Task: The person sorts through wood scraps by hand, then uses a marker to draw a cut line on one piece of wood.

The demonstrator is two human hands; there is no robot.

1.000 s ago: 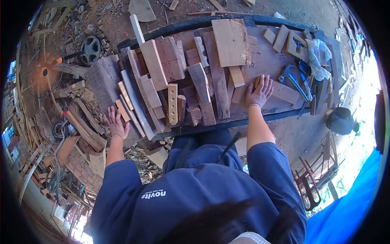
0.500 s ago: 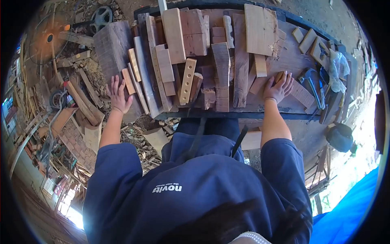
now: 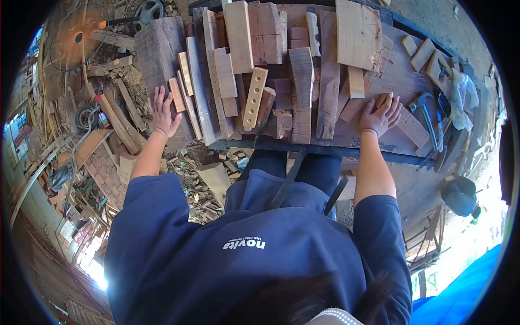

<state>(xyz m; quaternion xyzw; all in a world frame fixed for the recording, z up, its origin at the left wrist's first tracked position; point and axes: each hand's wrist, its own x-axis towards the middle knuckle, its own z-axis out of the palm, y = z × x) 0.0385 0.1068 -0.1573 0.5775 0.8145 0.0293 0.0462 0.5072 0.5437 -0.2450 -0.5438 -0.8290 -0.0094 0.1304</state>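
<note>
My left hand (image 3: 164,112) lies flat with fingers spread on a wide dark board (image 3: 160,57) at the bench's left end. Close by its fingertips is a small reddish wood block (image 3: 177,95). On the right, my right hand (image 3: 382,115) rests palm down, fingers stretched out over a wood piece whose brown end shows beside the fingers. A reddish plank (image 3: 414,131) lies just right of it. Between the hands, many wood offcuts stand side by side, among them a pale strip with a row of holes (image 3: 255,98) and a square pale board (image 3: 358,35).
A hammer (image 3: 426,116) and a clear plastic bag (image 3: 463,100) lie at the bench's right end. Wood scraps (image 3: 200,187) litter the floor below. A fan (image 3: 79,37) stands at the far left, and a dark rounded object (image 3: 459,195) is at the lower right.
The head view has shifted, so the bench and both hands appear further right and slightly higher. Both hands stay resting in the same places on the wood.
</note>
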